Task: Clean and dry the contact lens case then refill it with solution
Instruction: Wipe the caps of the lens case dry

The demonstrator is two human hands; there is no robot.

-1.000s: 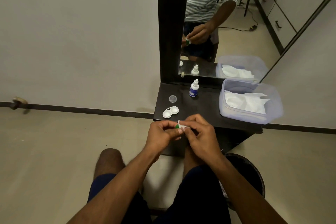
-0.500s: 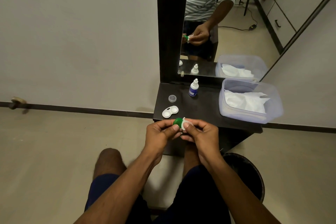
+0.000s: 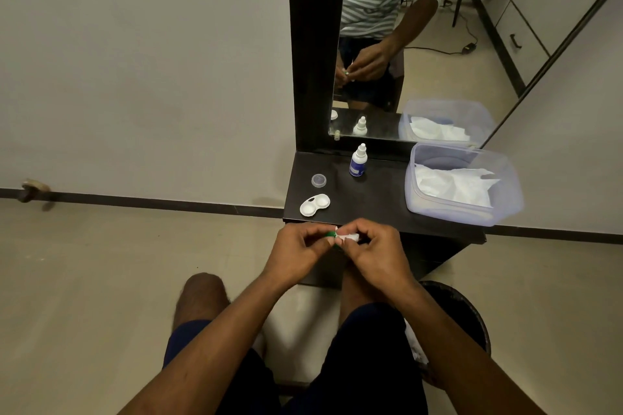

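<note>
My left hand (image 3: 298, 251) pinches a small green cap (image 3: 329, 235) of the lens case, mostly hidden by my fingers. My right hand (image 3: 377, 251) presses a scrap of white tissue (image 3: 347, 237) against that cap. Both hands meet just in front of the dark shelf (image 3: 371, 205). The white two-well lens case (image 3: 315, 204) lies open on the shelf's left front. A clear round cap (image 3: 318, 180) sits behind it. The small solution bottle (image 3: 358, 161) with a blue label stands upright near the mirror.
A clear plastic tub (image 3: 505, 209) holding white tissues fills the shelf's right side. The mirror (image 3: 404, 44) rises behind the shelf in a dark frame. A dark waste bin (image 3: 468, 317) with crumpled tissue stands on the floor by my right knee.
The green cap, plainly visible half a second ago, is turned and now mostly covered by my fingers and the tissue. Both hands stay together at the shelf's front edge.
</note>
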